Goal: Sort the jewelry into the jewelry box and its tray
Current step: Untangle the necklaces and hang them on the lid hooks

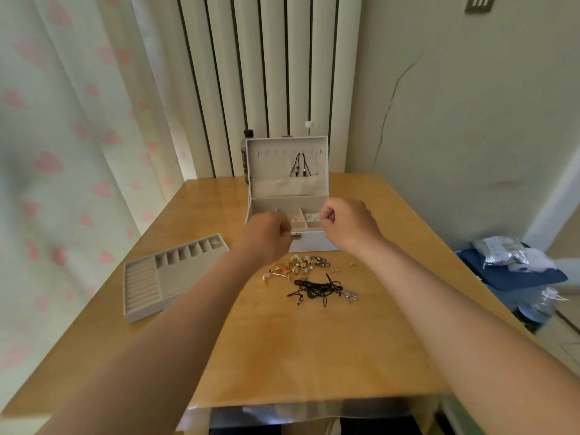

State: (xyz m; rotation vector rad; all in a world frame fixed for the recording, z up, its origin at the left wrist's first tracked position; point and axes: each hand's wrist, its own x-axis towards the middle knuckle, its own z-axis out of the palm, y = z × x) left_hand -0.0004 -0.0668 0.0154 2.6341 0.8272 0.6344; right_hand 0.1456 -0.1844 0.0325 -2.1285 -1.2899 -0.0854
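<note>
Fingers (284, 229) over jewelry box (314, 243), bottle (248, 152) behind

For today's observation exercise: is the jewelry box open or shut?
Open. The lid stands upright behind the jewelry box, black cords hang on it, and the compartments show.

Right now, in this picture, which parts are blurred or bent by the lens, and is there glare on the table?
Head view: the jewelry box and the loose jewelry in the middle are fairly sharp; the curtain at the left is soft; both forearms widen toward the bottom corners, lens stretch; a pale sheen lies on the table near the curtain.
</note>
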